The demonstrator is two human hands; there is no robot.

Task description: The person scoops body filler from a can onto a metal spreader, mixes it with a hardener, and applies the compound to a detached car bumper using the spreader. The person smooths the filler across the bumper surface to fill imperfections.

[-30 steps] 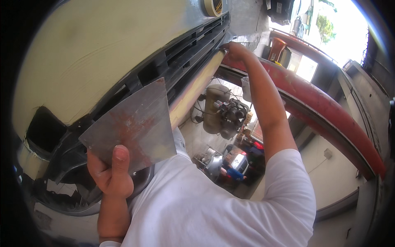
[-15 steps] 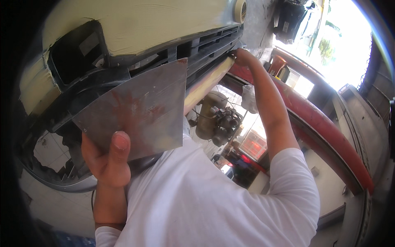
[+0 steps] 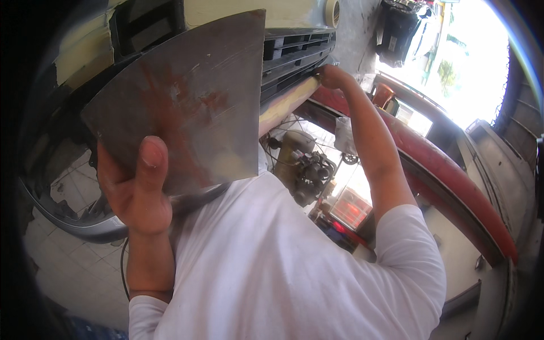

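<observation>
My left hand point(image 3: 139, 198) grips a flat grey metal plate point(image 3: 226, 102) by its lower left corner, thumb on the face. Reddish-brown stains and a pale yellow smear mark the plate, which hides much of the car bumper behind it. Out at the bumper's far end, my right hand point(image 3: 334, 77) is closed against a lower strip point(image 3: 290, 105) coated in yellowish filler. What its fingers hold is too small and hidden to make out. Just above that strip runs the black slatted grille point(image 3: 303, 48).
A roll of tape point(image 3: 332, 13) rests on the yellowish upper panel point(image 3: 226, 12). A long red car panel point(image 3: 430, 144) curves along the right, below my arm. Beneath the bumper stands a machine with a tank point(image 3: 294, 150). A brown container point(image 3: 383, 95) and a black object point(image 3: 395, 35) are farther back.
The metal plate and my left hand have come up and look larger, covering more of the bumper and grille. My right hand stays at the strip's far end, with little visible movement.
</observation>
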